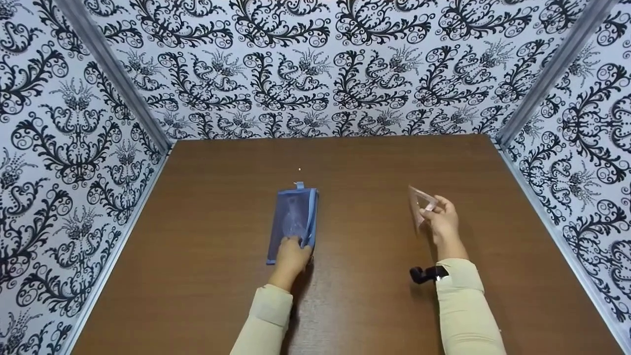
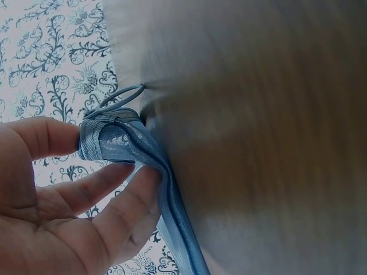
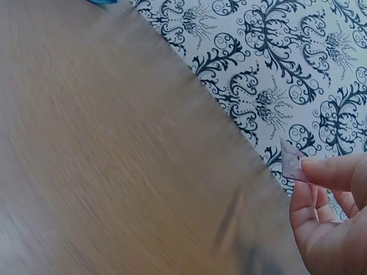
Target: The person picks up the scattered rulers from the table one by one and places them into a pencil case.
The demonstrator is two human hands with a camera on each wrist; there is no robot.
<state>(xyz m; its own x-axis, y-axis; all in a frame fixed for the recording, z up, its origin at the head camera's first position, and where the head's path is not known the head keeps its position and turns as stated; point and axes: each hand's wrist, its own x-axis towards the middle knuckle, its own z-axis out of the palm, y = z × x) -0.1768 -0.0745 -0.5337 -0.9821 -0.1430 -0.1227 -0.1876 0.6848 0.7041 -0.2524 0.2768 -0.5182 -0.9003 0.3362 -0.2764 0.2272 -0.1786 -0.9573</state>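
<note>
A blue mesh zip pouch (image 1: 288, 212) lies lengthwise near the middle of the table, its small loop tab at the far end. My left hand (image 1: 292, 256) grips the near end of it; in the left wrist view, thumb and fingers pinch the pouch's edge (image 2: 112, 137) beside the zip. Over to the right, my right hand (image 1: 446, 224) pinches a clear triangular set square (image 1: 415, 209) by one side and holds it up above the table. Only a corner of the set square (image 3: 291, 165) shows in the right wrist view.
The brown wooden table (image 1: 360, 296) is bounded by patterned walls (image 1: 315, 74) at the back and both sides. A black wrist mount (image 1: 419, 275) sticks out from the right sleeve (image 1: 466, 305). A tiny white speck (image 1: 299, 169) lies beyond the pouch.
</note>
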